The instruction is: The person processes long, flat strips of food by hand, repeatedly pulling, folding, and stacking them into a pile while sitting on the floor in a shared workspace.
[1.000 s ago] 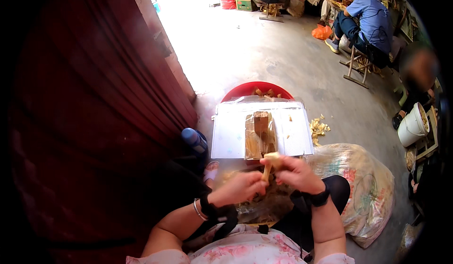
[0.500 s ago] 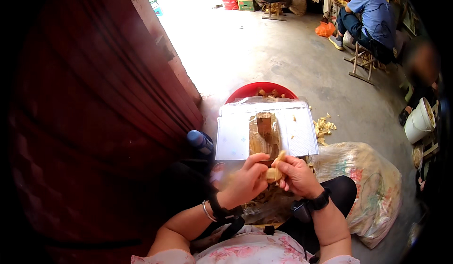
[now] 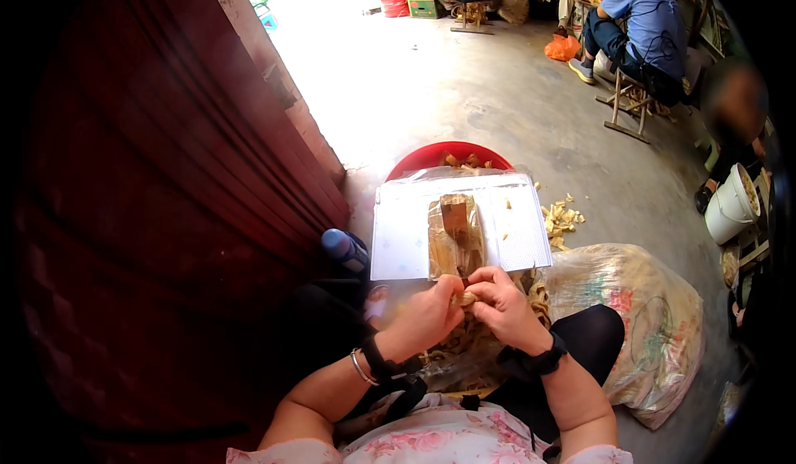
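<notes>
My left hand (image 3: 426,318) and my right hand (image 3: 501,310) meet just past my lap, at the near edge of a white board (image 3: 400,244). Between the fingertips of both is a small, pale tan folded strip (image 3: 464,298). Both hands are closed on it, and fingers cover most of it. Just beyond them on the board lies a brown block-like bundle (image 3: 458,244) in clear plastic. Curled tan strips (image 3: 537,298) in a clear bag lie beneath and beside my hands.
A red basin (image 3: 414,159) shows behind the board. To the left stand a blue-capped bottle (image 3: 344,248) and a dark red door (image 3: 182,174). A stuffed sack (image 3: 638,323) sits at right near loose tan pieces (image 3: 560,218). Farther off are a white bucket (image 3: 733,207) and seated people (image 3: 651,29).
My hands have drawn closer together, and the tan strip, which stood up between them, is now mostly hidden by fingers. The whole view has shifted slightly.
</notes>
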The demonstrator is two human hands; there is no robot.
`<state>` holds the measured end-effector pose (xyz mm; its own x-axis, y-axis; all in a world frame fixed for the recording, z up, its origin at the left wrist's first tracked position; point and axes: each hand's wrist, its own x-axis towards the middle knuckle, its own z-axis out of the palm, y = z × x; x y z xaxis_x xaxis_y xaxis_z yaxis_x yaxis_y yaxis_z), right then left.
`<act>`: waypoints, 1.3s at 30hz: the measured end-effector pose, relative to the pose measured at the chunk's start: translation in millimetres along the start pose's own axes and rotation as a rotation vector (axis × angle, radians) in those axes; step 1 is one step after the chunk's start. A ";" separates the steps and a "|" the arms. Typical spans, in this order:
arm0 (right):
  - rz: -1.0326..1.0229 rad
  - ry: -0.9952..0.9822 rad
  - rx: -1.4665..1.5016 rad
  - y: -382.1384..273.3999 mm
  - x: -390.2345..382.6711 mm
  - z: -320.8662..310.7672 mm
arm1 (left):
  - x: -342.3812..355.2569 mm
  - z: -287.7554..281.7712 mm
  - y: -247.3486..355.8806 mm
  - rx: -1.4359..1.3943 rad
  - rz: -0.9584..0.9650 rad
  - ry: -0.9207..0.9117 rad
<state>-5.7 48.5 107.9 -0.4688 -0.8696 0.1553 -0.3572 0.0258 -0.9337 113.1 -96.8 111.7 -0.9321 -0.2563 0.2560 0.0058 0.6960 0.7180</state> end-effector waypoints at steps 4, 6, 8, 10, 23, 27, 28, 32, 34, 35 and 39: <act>0.294 -0.255 0.626 -4.2 2.2 -11.6 | -1.0 -8.7 -0.8 -0.027 0.021 0.040; 0.347 -0.384 0.809 -6.2 0.9 -16.9 | -1.8 -14.3 0.9 -0.011 0.082 0.057; 0.404 -0.402 0.834 -11.0 0.8 -21.5 | 0.5 -17.6 2.1 0.065 0.207 0.081; 0.482 -0.312 0.773 -12.8 0.8 -25.1 | 4.8 -15.8 6.7 0.079 0.228 0.044; 0.199 0.427 -0.140 2.8 14.7 -30.0 | 1.5 -16.4 6.1 -0.456 -0.261 -0.292; 0.206 0.373 -0.004 10.0 15.1 -26.2 | -5.4 -18.1 5.0 -0.508 -0.251 -0.342; 0.191 0.372 -0.002 10.4 15.0 -24.4 | -6.3 -16.4 -0.4 -0.551 -0.242 -0.341; 0.207 0.323 -0.017 9.8 18.1 -10.1 | 0.7 -12.8 -1.5 -0.992 -0.363 -0.296; 0.178 0.279 -0.159 0.9 17.1 2.3 | 1.0 -11.8 -1.0 -1.139 -0.490 -0.391; 0.173 0.259 -0.226 -5.0 17.0 5.6 | 0.2 -10.1 -1.6 -1.162 -0.514 -0.426; 0.079 0.255 -0.281 -3.2 18.9 8.2 | 2.8 -5.6 -1.9 -1.276 -0.667 -0.375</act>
<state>-6.8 27.9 111.2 -0.6766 -0.7101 0.1951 -0.5033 0.2526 -0.8264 112.5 -102.7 114.7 -0.9262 0.0377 -0.3751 -0.3280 -0.5712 0.7524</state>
